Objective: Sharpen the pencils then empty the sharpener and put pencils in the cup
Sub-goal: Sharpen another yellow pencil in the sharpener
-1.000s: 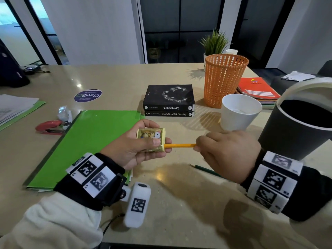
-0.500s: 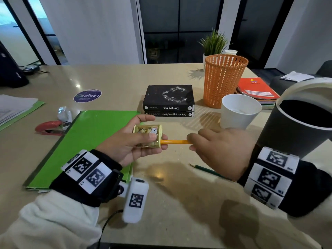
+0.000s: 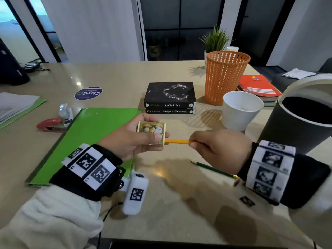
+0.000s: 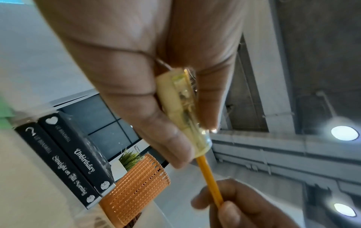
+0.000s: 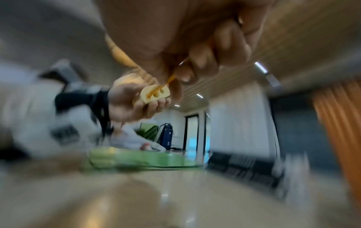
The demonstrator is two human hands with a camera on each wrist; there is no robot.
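My left hand grips a small yellow sharpener with a clear window and cartoon sticker, held above the table. A yellow pencil sticks out of its right side. My right hand pinches the pencil's free end. In the left wrist view the pencil enters the sharpener from below. The right wrist view is blurred but shows the pencil in one hole of the sharpener. A green pencil lies on the table under my right hand. A white cup stands to the right.
A dark bin with a white rim stands at the far right. An orange mesh basket, two black books, a green folder, a red stapler and orange notebooks lie on the beige table.
Both hands with the sharpener and pencil have shifted slightly left and up. The right hand has turned on the pencil.
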